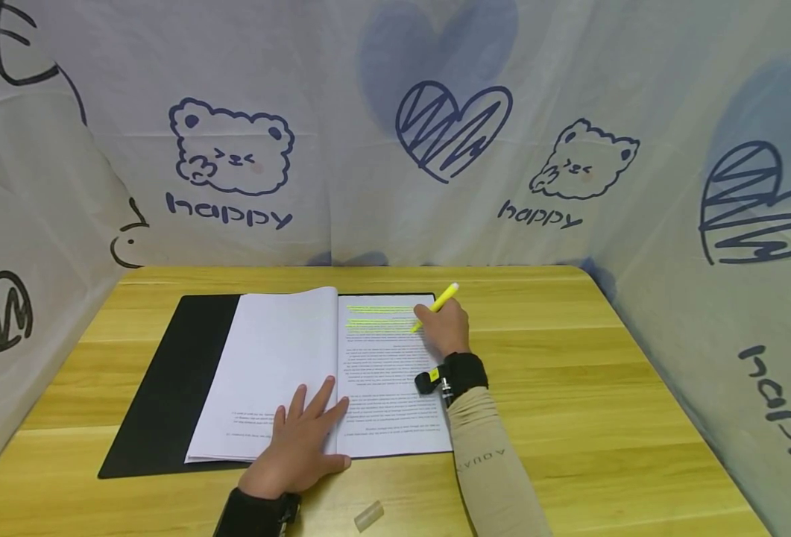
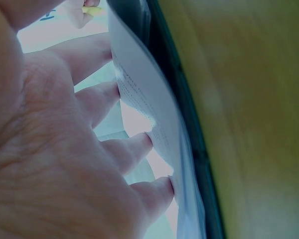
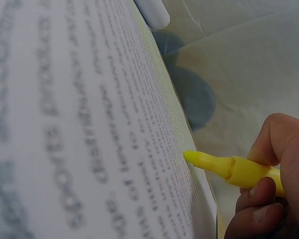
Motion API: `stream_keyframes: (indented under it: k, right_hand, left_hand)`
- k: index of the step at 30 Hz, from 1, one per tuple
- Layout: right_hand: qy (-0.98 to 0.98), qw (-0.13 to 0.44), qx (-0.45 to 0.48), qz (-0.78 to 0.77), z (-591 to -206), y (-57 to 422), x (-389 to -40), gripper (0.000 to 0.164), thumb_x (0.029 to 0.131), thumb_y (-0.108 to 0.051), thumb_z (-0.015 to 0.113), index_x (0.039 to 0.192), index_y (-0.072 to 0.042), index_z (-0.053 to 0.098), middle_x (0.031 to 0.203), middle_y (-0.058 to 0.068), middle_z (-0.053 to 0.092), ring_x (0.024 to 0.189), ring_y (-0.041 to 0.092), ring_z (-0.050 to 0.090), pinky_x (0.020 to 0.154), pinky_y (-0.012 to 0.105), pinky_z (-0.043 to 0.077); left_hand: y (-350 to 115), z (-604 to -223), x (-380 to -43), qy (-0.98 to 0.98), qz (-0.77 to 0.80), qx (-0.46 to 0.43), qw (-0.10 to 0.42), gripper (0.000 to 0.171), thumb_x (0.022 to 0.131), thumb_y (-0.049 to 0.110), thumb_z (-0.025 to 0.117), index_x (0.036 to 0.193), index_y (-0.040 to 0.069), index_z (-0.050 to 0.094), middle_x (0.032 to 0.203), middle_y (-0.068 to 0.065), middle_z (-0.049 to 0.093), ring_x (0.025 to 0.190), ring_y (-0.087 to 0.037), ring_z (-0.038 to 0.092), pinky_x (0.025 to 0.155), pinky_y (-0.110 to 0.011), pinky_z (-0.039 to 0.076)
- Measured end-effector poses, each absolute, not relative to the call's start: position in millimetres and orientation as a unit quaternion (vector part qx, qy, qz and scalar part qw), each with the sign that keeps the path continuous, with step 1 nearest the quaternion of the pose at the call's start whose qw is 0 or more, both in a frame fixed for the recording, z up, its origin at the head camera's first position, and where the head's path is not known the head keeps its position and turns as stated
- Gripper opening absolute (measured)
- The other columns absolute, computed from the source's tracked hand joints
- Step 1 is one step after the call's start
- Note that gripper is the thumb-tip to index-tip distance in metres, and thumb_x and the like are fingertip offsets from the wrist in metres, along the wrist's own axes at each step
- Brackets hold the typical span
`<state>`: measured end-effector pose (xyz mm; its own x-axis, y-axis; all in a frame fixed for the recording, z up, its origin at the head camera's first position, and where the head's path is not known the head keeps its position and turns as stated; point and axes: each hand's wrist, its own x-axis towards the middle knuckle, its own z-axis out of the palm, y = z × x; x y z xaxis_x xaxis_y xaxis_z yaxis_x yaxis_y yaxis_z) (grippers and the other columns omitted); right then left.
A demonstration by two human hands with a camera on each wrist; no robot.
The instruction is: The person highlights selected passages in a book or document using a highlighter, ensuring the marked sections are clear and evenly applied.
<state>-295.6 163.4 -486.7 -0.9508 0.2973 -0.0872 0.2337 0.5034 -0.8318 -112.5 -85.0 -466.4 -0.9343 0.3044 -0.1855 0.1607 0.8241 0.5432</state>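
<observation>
"happy" on curtain, "AQUA" on sleeve

Nearest print blurred, right wrist view; sleeve cropped, head view

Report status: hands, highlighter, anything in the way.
Right hand grips highlighter, tip at yellow strokes on right page. Left hand rests on papers, fingers spread. Nothing seen blocking the tip; small cylinder lies off the papers.

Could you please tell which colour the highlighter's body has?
The highlighter's body is yellow; it shows best in the right wrist view.
</observation>
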Motion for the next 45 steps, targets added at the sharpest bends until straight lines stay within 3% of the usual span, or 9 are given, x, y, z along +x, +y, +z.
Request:
stream_keyframes:
  k: [45]
  right_hand:
    - [-0.867,0.047,-0.154,0.472,-485.2,171.9,-294.1,0.034,0.092,-0.035,0.069,0.088,-0.004,0.058,0.079,0.008,0.051,0.068,0.024,0.052,0.06,0.034,0.038]
  left_hand:
    - [-85.6,-467.4,-111.8,0.945,0.273,0.125,0.134,0.082,0.082,0.028,0.087,0.154,0.01,0.051,0.172,-0.013,0.018,0.156,-0.05,0.002,0.117,-0.075,0.003]
